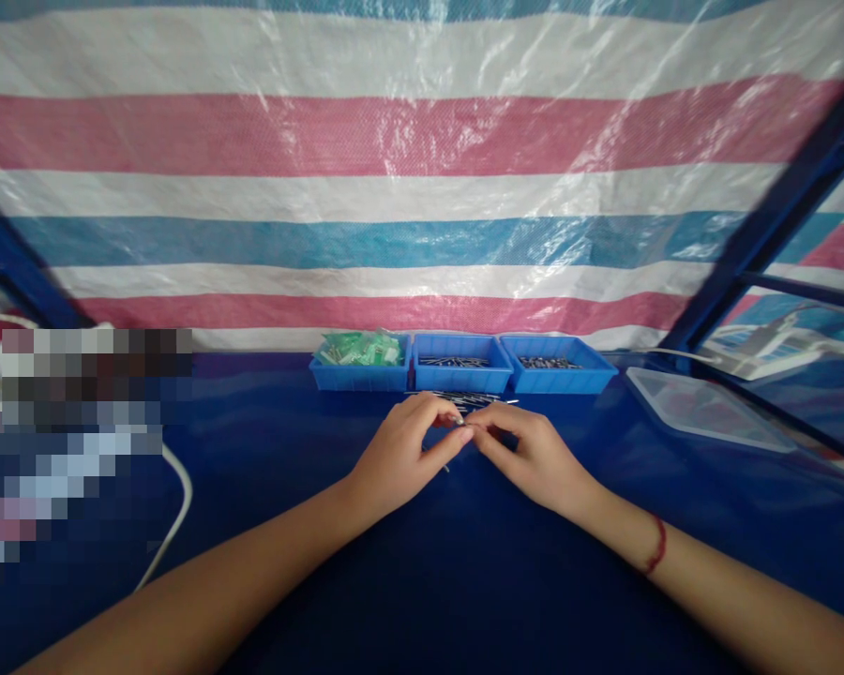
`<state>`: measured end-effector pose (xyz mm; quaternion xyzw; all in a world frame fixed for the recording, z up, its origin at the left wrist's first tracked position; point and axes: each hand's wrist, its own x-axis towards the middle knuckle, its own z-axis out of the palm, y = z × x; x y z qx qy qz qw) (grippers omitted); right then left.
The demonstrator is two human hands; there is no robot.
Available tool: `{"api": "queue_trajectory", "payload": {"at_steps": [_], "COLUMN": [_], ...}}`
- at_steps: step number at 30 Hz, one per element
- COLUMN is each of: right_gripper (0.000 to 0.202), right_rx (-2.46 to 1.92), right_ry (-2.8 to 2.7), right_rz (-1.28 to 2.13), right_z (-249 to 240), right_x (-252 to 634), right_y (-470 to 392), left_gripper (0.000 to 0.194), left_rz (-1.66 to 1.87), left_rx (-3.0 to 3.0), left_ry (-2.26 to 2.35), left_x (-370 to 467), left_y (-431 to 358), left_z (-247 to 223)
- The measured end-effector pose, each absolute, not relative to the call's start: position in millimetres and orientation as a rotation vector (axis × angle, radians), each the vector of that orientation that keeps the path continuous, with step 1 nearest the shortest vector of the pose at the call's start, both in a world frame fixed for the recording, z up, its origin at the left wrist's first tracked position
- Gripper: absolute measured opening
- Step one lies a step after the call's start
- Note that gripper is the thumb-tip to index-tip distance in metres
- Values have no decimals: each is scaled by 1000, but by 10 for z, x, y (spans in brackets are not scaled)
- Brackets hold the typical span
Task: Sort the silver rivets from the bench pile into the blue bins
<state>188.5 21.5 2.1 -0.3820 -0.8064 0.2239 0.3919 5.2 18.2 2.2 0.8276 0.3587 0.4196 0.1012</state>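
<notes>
My left hand (412, 445) and my right hand (524, 450) meet above the blue table (429, 581), fingertips pinched together. A small metallic piece (459, 421) shows at my left fingertips; its shape is too small to make out. Whatever my right fingertips pinch is hidden. Just behind the hands lies a pile of thin metal rods (492, 401). One thin rod end (445, 468) shows below my left fingers. Farther back, the middle blue bin (462, 379) and right blue bin (563, 381) hold small dark metal parts.
The left blue bin (362, 379) holds green-tinted plastic bags (366, 348). A clear plastic lid (707, 410) and a white power strip (766, 347) are at the right. A white cable (186, 487) curves at the left, beside a blurred-out area. Striped sheeting hangs behind.
</notes>
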Motion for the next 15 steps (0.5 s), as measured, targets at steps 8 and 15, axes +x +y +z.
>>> {"api": "queue_trajectory", "payload": {"at_steps": [8,15], "right_gripper": [24,29], "right_rx": [-1250,-1337], "right_ry": [-1253,-947], "right_rz": [669,712], "right_z": [19,13], "right_x": [2221,2439], "right_y": [606,748], "left_gripper": [11,21], "left_rz": [1090,784], "left_rx": [2611,2709], "left_ry": [1149,1438], "left_x": [65,49], "left_y": [142,190], "left_z": [24,-6]}}
